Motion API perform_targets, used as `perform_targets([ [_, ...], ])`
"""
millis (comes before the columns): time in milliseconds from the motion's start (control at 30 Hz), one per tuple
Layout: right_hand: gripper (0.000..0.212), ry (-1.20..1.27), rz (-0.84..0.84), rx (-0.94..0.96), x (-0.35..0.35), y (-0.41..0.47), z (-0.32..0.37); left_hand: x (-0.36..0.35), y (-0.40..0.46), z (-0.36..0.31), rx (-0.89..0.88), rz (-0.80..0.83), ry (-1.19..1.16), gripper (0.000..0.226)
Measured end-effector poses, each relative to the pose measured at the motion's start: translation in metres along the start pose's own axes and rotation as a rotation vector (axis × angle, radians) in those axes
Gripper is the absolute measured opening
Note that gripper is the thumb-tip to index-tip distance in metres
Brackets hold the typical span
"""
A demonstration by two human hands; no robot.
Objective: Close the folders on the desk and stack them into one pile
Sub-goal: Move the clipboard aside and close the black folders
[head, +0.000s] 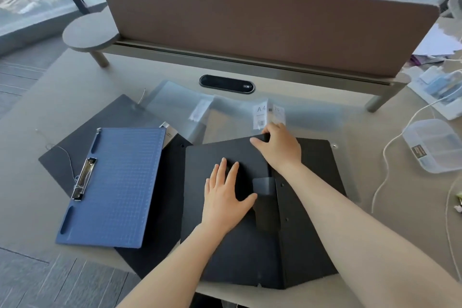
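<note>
A black folder [307,232] lies open at the desk's middle, its left cover [212,160] partly raised. My left hand [226,197] rests flat on that cover, fingers spread. My right hand [277,146] pinches the cover's far top edge. A blue clipboard folder [117,187] with a metal clip lies open to the left, on top of another black folder [100,130]. Clear plastic folders [225,110] with white labels lie spread open behind the black ones.
A brown divider screen [262,25] runs along the back of the desk [37,102], with a black cable port [226,84] in front. At right lie a clear plastic compartment box [436,145], white cables [390,157] and papers. A person sits behind the screen.
</note>
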State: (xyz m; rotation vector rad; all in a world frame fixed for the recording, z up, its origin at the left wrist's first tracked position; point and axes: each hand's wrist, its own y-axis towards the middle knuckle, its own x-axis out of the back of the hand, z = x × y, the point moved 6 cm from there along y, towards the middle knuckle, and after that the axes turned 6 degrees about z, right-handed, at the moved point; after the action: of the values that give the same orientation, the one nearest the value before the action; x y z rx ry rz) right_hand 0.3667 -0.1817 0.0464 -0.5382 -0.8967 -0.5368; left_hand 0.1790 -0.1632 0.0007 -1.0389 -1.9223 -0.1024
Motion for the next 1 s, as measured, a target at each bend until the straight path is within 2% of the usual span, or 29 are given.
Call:
perform_targets([
  [200, 0.019, 0.249, -0.209, 0.024, 0.058, -0.009, 0.026, 0.031, -0.009, -0.044, -0.014, 0.024, -0.275, 0.078],
  [467, 0.005, 0.398, -0.302, 0.168, 0.112, -0.033, 0.078, 0.08, -0.026, -0.088, -0.063, 0.014, -0.48, 0.085],
  [633, 0.008, 0.468, -0.275, 0.23, 0.119, -0.039, 0.108, 0.109, -0.025, -0.091, -0.039, -0.026, -0.562, 0.065],
  [800, 0.006, 0.489, -0.25, 0.268, 0.112, -0.041, 0.131, 0.135, -0.027, -0.092, -0.082, -0.132, -0.507, 0.015],
  [1000, 0.028, 0.725, -0.13, 0.298, 0.085, -0.035, 0.131, 0.157, -0.018, -0.064, -0.043, -0.195, -0.507, 0.009],
])
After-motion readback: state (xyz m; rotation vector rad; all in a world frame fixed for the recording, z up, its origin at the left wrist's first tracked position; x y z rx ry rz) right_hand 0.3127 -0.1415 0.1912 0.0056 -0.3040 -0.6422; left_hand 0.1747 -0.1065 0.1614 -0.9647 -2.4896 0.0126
